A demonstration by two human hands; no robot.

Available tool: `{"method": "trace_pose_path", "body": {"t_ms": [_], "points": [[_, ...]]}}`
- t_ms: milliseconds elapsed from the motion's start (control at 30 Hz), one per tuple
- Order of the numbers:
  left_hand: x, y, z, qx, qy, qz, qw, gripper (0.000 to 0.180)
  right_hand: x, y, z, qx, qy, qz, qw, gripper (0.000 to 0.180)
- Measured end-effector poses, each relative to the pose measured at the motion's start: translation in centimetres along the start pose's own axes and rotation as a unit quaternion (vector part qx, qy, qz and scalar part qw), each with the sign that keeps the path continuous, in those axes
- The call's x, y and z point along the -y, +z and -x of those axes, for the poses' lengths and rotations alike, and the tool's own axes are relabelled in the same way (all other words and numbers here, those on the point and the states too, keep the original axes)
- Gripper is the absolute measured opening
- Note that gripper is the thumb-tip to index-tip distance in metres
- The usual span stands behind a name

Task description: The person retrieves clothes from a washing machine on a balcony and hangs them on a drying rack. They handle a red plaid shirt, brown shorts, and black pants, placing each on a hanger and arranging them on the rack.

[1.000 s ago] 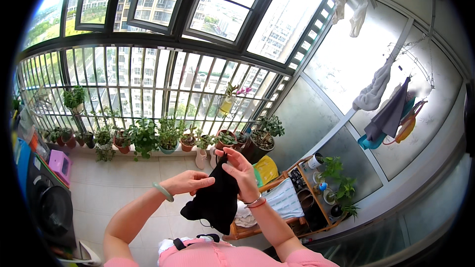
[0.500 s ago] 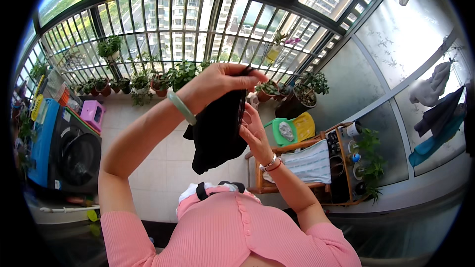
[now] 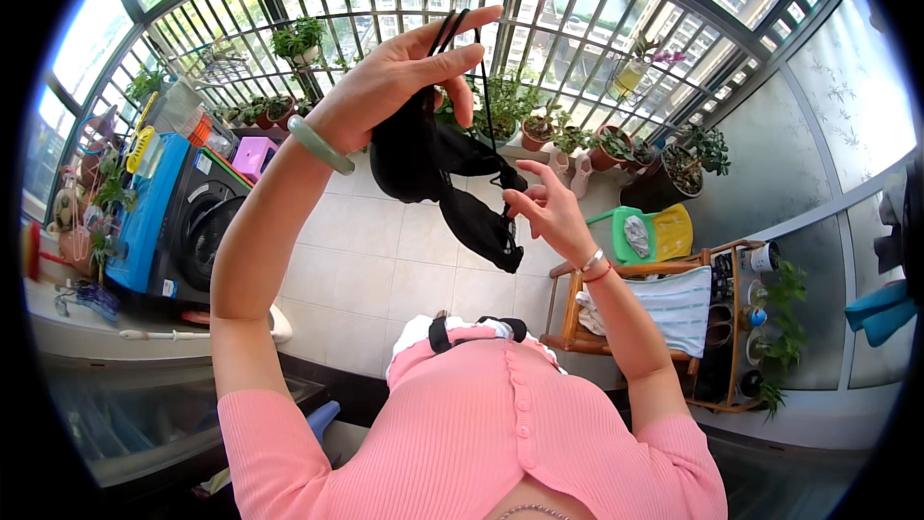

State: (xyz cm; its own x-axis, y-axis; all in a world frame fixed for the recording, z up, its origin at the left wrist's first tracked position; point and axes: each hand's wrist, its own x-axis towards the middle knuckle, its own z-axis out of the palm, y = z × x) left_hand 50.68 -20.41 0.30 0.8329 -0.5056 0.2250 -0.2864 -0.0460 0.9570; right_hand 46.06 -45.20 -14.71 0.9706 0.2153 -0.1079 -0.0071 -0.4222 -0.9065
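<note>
A black bra [image 3: 414,159] hangs in front of me, its cups dangling over the tiled floor. Its thin straps loop over the index finger of my left hand [image 3: 409,72], whose thumb is stretched out beside them. A pale green bangle circles that wrist. Lower and to the right, my right hand [image 3: 553,212] has its thumb and fingers at the bra's edge, near a strap end, and appears to pinch it. The exact contact there is partly hidden.
A dark front-loading washing machine [image 3: 207,221] stands at the left, near a pink stool [image 3: 254,156]. Potted plants line the window railing. On the right are a green chair [image 3: 626,236], a wooden rack [image 3: 568,313] with a striped cloth [image 3: 669,303], and hanging laundry [image 3: 881,313].
My left hand has risen, and the bra has opened out below it, hanging by its straps. My right hand has moved slightly right and up. The view has shifted left.
</note>
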Motion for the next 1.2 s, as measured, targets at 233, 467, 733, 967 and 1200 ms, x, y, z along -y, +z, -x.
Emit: {"method": "trace_pose_path", "body": {"t_ms": [233, 467, 733, 967, 1200], "points": [[-1.4, -2.3, 1.8, -0.026, 0.092, -0.078, 0.992, 0.055, -5.5, 6.9, -9.3, -0.03, -0.039, 0.325, 0.945, 0.064], [-1.0, -6.2, 5.7, -0.109, 0.105, -0.101, 0.983, 0.053, -4.0, 17.0, -9.5, 0.344, 0.135, -0.227, 0.901, 0.065], [1.5, -9.8, 13.3, -0.26, -0.02, -0.024, 0.965, 0.051, -5.6, 19.0, -9.4, 0.317, -0.084, 0.299, 0.896, 0.019], [5.7, -11.5, 17.2, -0.393, -0.068, 0.095, 0.912, 0.049, -5.5, 14.2, -11.2, 0.251, 0.08, -0.038, 0.964, 0.018], [8.3, -11.6, 14.9, -0.435, -0.033, -0.134, 0.89, 0.038, -1.1, 10.7, -15.4, 0.251, 0.18, -0.555, 0.772, 0.038]]}}
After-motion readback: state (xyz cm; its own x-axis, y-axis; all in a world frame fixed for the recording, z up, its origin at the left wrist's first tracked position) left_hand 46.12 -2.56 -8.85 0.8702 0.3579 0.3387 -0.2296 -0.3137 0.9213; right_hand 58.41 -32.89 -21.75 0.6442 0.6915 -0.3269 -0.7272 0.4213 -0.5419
